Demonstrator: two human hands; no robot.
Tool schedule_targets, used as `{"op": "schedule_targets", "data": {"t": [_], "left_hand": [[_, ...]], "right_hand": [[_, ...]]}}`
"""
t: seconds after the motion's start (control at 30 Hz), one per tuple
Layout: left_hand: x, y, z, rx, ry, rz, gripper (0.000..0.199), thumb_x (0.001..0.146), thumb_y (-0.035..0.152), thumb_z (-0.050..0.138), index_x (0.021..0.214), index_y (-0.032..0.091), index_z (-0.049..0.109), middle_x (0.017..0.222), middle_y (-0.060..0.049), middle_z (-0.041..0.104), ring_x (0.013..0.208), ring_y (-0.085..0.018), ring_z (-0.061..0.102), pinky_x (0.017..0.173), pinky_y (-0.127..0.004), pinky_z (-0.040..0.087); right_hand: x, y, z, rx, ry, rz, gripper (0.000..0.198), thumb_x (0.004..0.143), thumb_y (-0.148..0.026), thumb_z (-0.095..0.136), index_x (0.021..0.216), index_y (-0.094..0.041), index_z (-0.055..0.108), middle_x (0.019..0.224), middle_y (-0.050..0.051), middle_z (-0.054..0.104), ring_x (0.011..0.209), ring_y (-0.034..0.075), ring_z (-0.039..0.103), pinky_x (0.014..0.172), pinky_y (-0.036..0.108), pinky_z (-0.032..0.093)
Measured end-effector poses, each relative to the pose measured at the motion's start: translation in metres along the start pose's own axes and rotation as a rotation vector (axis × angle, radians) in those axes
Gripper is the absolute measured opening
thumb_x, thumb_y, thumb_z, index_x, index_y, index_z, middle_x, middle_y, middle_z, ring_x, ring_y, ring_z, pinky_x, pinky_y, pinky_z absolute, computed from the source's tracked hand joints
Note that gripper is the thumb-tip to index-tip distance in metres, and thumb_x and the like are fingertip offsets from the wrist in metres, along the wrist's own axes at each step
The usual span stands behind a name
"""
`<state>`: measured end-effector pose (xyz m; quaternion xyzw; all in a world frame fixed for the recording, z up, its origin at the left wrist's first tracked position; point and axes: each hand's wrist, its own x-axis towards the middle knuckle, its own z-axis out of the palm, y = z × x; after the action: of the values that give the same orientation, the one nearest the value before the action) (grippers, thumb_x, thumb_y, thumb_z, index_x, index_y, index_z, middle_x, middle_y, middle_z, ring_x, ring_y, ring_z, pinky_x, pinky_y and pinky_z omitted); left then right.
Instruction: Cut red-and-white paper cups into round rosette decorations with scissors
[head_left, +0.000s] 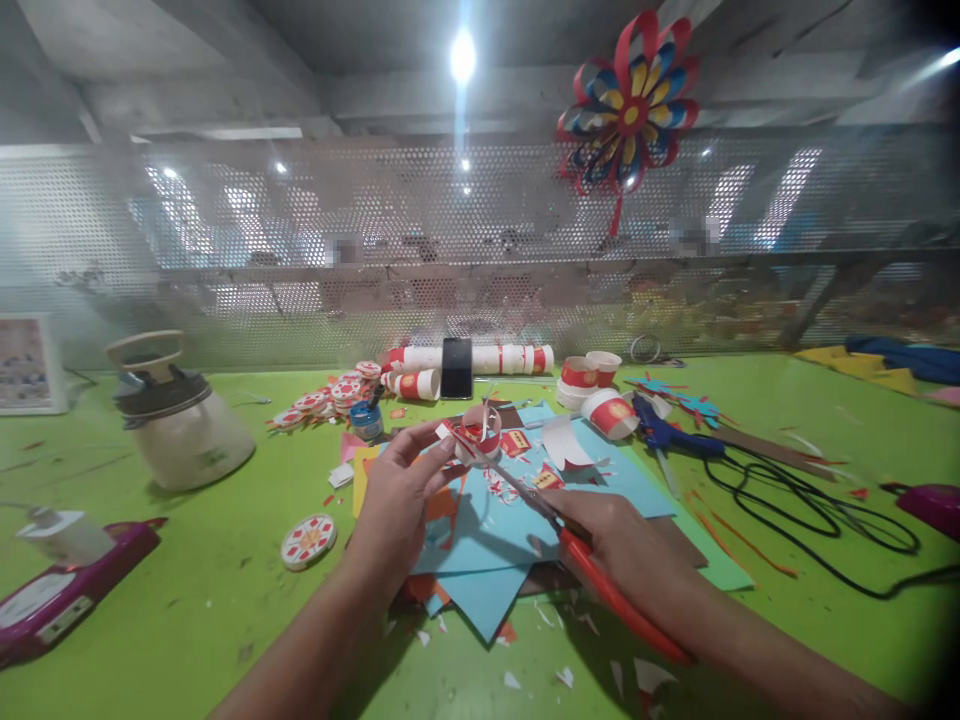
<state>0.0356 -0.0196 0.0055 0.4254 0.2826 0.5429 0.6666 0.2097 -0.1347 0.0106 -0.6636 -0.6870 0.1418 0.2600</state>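
My left hand point(397, 480) pinches a partly cut red-and-white paper cup point(487, 425) above the blue paper. In my right hand point(619, 540) is a pair of scissors point(592, 575) with red handles. Their blades point up and left, with the tips at the cup; whether they bite into it I cannot tell. Under both hands lie overlapping blue paper sheets point(480, 545) with red and white scraps on them. A round white disc with red diamonds point(308, 541) lies left of my left forearm.
A stack of paper cups point(517, 359) lies along the back behind a phone point(457, 368). More decorated discs point(330, 398) are piled near a blue jar point(366, 420). At right is a blue glue gun point(675, 432) with a trailing black cord. A large white jug point(184, 430) and power strip point(90, 595) stand left.
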Motion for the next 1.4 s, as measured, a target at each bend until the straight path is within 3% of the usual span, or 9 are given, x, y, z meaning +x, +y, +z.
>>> {"op": "schedule_targets", "data": {"t": [0.53, 0.77, 1.07, 1.3, 1.4], "left_hand": [[0.0008, 0.0033, -0.0025, -0.038, -0.039, -0.027, 0.027, 0.068, 0.022, 0.078, 0.090, 0.014, 0.066, 0.091, -0.007, 0.070, 0.083, -0.018, 0.067, 0.079, -0.034, 0.054], [-0.0001, 0.0025, 0.0002, -0.030, -0.015, -0.036, 0.030, 0.062, 0.021, 0.082, 0.086, 0.012, 0.067, 0.085, -0.007, 0.070, 0.078, -0.018, 0.068, 0.078, -0.033, 0.053], [-0.0010, -0.0014, -0.0009, -0.012, -0.040, 0.023, 0.023, 0.066, 0.021, 0.080, 0.085, 0.014, 0.069, 0.087, -0.006, 0.070, 0.080, -0.018, 0.067, 0.085, -0.036, 0.052], [-0.0005, -0.0022, -0.0018, -0.045, -0.035, -0.015, 0.025, 0.067, 0.021, 0.079, 0.088, 0.015, 0.066, 0.088, -0.006, 0.070, 0.080, -0.019, 0.068, 0.078, -0.035, 0.055], [0.0001, -0.0004, -0.0017, -0.048, -0.020, -0.039, 0.028, 0.066, 0.020, 0.080, 0.089, 0.014, 0.065, 0.088, -0.007, 0.070, 0.079, -0.018, 0.068, 0.078, -0.035, 0.055]], "right_hand": [[-0.0016, 0.0022, 0.0002, -0.053, 0.009, -0.002, 0.025, 0.081, -0.011, 0.050, 0.091, -0.021, 0.070, 0.084, 0.004, 0.074, 0.077, 0.022, 0.067, 0.067, 0.030, 0.044], [-0.0011, 0.0032, 0.0009, -0.037, 0.012, -0.022, 0.026, 0.081, -0.016, 0.053, 0.100, -0.021, 0.071, 0.094, 0.007, 0.075, 0.084, 0.025, 0.067, 0.068, 0.032, 0.047], [-0.0030, -0.0030, -0.0045, -0.052, 0.005, 0.038, 0.017, 0.083, -0.021, 0.058, 0.090, -0.026, 0.072, 0.087, 0.000, 0.076, 0.077, 0.021, 0.068, 0.064, 0.027, 0.045], [-0.0025, -0.0011, -0.0036, -0.063, -0.006, 0.046, 0.016, 0.084, -0.022, 0.055, 0.085, -0.022, 0.071, 0.090, 0.002, 0.075, 0.079, 0.022, 0.068, 0.063, 0.027, 0.043], [-0.0017, 0.0004, -0.0017, -0.062, -0.008, 0.042, 0.019, 0.083, -0.021, 0.055, 0.092, -0.023, 0.072, 0.088, 0.003, 0.075, 0.078, 0.022, 0.067, 0.063, 0.028, 0.044]]}}
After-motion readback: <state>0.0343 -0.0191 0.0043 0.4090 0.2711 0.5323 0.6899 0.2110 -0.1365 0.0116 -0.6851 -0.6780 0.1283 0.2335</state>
